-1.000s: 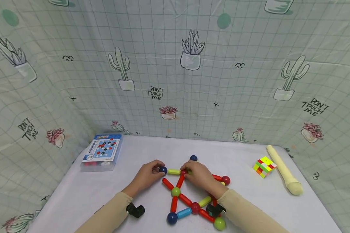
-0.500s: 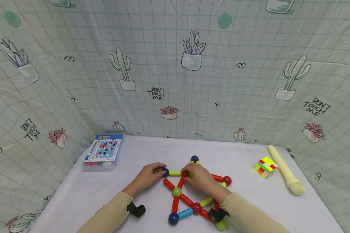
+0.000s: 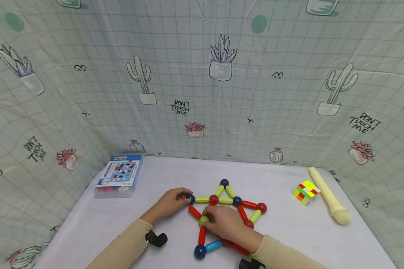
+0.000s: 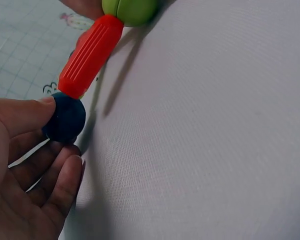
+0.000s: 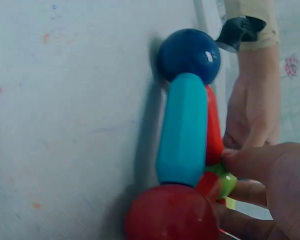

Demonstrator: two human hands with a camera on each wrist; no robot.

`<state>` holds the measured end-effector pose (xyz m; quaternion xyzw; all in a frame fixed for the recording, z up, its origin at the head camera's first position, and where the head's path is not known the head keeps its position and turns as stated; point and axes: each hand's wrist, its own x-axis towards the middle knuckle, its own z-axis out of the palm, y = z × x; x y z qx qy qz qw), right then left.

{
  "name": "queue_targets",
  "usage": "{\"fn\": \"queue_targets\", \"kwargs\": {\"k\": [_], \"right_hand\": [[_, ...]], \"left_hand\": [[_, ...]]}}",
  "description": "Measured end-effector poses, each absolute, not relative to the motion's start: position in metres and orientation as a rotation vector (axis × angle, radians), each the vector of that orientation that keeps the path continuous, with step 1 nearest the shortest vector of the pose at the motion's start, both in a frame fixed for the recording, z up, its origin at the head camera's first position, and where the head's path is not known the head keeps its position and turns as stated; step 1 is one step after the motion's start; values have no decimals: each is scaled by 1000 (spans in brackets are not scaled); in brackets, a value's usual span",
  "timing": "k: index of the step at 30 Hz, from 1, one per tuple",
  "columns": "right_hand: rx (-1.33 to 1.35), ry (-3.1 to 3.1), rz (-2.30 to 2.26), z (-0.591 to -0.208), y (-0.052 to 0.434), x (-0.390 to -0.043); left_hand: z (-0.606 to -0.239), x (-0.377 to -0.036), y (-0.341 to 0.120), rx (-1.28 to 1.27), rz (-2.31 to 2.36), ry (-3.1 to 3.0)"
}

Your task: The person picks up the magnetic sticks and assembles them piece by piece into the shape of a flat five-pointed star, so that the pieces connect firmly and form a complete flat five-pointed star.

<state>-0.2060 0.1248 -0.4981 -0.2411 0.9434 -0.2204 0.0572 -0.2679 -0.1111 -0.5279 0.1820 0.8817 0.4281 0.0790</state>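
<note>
My left hand (image 3: pixel 171 201) pinches a dark blue ball (image 3: pixel 190 199) at the left corner of a flat star-like figure of magnetic balls and rods. A yellow-green rod (image 3: pixel 202 200) joins that ball to a red ball (image 3: pixel 213 199). In the left wrist view, thumb and fingers are around the blue ball (image 4: pixel 65 119), beside the end of a red rod (image 4: pixel 91 56). My right hand (image 3: pixel 226 223) grips a green ball (image 3: pixel 203 221) between thumb and fingers. The right wrist view shows this green ball (image 5: pixel 225 181) partly hidden behind a light blue rod (image 5: pixel 182 130).
Nearer the front lie another dark blue ball (image 3: pixel 200 252) and a light blue rod (image 3: pixel 214 246). My right forearm covers part of the figure. A clear box of parts (image 3: pixel 119 176) stands back left. A puzzle cube (image 3: pixel 306 192) and a pale yellow stick (image 3: pixel 329 196) lie right.
My right hand has let go of the red ball at the top, moved toward me and taken hold of the green ball. My left hand stays at the dark blue ball.
</note>
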Motion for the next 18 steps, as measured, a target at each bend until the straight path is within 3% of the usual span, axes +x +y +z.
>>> {"fn": "queue_targets", "kwargs": {"k": [18], "right_hand": [[-734, 2914, -615, -503, 120, -202]], "left_hand": [[-524, -261, -111, 519, 1333, 2596]]}}
